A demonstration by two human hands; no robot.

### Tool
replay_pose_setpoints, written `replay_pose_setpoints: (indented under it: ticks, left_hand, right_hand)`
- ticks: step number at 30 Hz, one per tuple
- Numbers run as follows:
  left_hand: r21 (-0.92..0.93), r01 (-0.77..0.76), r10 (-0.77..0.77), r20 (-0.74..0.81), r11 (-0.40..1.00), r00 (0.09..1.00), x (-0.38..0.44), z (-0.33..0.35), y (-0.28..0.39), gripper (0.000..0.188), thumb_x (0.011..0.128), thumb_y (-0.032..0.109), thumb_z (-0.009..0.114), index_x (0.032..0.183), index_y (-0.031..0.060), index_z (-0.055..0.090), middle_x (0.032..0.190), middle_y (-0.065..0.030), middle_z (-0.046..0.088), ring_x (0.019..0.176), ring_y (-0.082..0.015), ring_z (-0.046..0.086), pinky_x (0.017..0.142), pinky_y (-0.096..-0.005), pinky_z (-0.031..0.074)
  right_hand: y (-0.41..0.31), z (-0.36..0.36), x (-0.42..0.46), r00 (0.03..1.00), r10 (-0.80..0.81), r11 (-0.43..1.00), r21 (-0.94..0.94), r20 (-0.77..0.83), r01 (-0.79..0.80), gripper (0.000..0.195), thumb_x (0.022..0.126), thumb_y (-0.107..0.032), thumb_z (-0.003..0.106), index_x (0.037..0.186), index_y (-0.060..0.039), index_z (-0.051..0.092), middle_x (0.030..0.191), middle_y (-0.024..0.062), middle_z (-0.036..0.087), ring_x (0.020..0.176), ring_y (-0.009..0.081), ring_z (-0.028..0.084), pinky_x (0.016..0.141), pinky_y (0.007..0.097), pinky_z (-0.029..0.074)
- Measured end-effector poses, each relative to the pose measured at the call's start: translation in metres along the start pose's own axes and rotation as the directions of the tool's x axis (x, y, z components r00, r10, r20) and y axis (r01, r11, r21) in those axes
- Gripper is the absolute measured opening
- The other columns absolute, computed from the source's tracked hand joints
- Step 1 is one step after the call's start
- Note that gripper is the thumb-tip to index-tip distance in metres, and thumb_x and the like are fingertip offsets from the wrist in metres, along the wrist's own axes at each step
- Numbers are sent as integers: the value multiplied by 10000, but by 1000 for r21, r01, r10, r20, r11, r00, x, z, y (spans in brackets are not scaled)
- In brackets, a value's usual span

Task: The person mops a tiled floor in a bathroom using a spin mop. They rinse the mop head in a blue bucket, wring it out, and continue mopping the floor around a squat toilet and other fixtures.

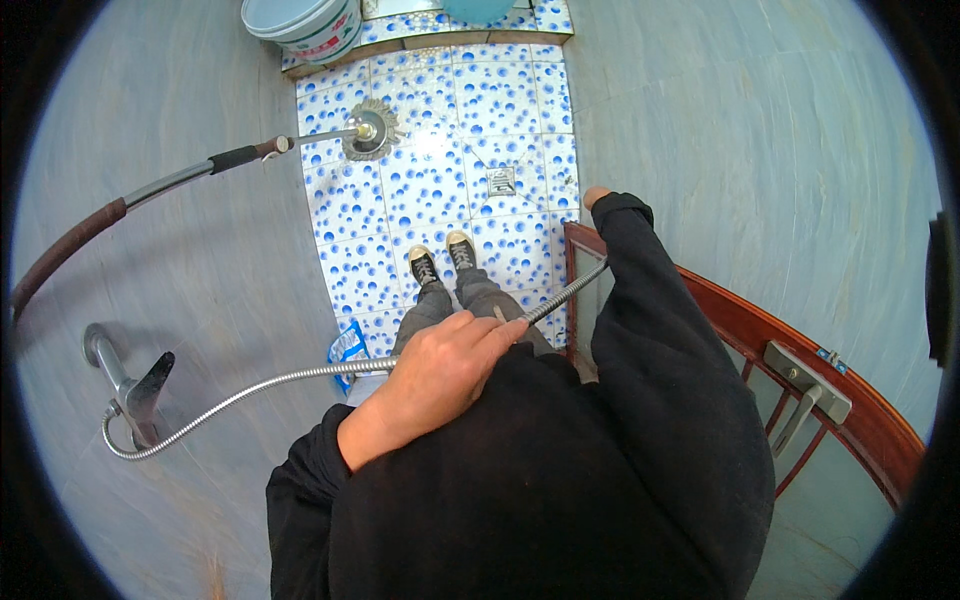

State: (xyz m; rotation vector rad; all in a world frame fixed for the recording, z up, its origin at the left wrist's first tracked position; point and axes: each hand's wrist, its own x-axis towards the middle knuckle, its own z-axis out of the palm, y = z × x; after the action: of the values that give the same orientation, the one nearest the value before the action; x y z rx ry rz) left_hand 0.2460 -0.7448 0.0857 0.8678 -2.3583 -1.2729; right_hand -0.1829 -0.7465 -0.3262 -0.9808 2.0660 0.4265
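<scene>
A flexible metal shower hose (pixel 285 379) crosses in front of my black sweatshirt. My left hand (pixel 446 364) is closed around it near my waist. On the left the hose joins a chrome shower mixer tap (pixel 131 397) with a lever, fixed to the wall. Past my left hand, its other stretch (pixel 566 294) rises to the right and disappears behind my right sleeve. Only a small part of my right hand (pixel 598 196) shows beyond the cuff, near the right wall. Its fingers and anything in them are hidden.
A mop (pixel 367 131) with a round fringed head stands at left, its long handle by the wall. A white plastic bucket (pixel 304 26) and teal basin (pixel 478 7) sit on the tiled ledge. A floor drain (pixel 501 181) lies ahead. A wood-framed door (pixel 750 315) is at right.
</scene>
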Motion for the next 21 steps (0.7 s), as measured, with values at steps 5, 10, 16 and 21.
replay_pose_setpoints:
  ticks: [5,10,16,21]
  left_hand:
    - [-22,72,-72,1,997,997,-9,-5,-6,297,769,23,673,1063,51,640,848,-107,649,729,-270,594,624,-353,485]
    - [-19,157,-158,-69,987,985,-27,-15,-10,290,745,7,688,1031,42,658,834,-114,660,716,-280,604,635,-359,488]
    - [60,339,-324,-177,939,929,-50,-30,-36,276,750,33,698,1024,60,680,857,-142,679,726,-293,629,663,-359,502]
    - [75,532,-471,-375,843,799,-60,-31,-99,273,766,71,668,1039,72,664,836,-174,660,766,-356,623,693,-424,495]
  right_hand:
    - [-23,1,-25,997,59,992,113,39,-63,544,880,-452,517,1118,34,579,794,160,604,593,258,558,574,387,498]
    - [-77,8,-45,990,109,942,310,85,-130,612,883,-507,520,1154,41,557,744,146,595,514,232,545,523,372,498]
    - [-147,15,-63,983,28,706,692,182,-148,786,855,-619,512,1260,54,467,792,148,616,683,235,618,581,343,526]
    - [-174,43,-35,940,-172,932,260,-294,251,765,835,-626,528,1100,90,584,911,243,636,868,282,633,714,355,517]
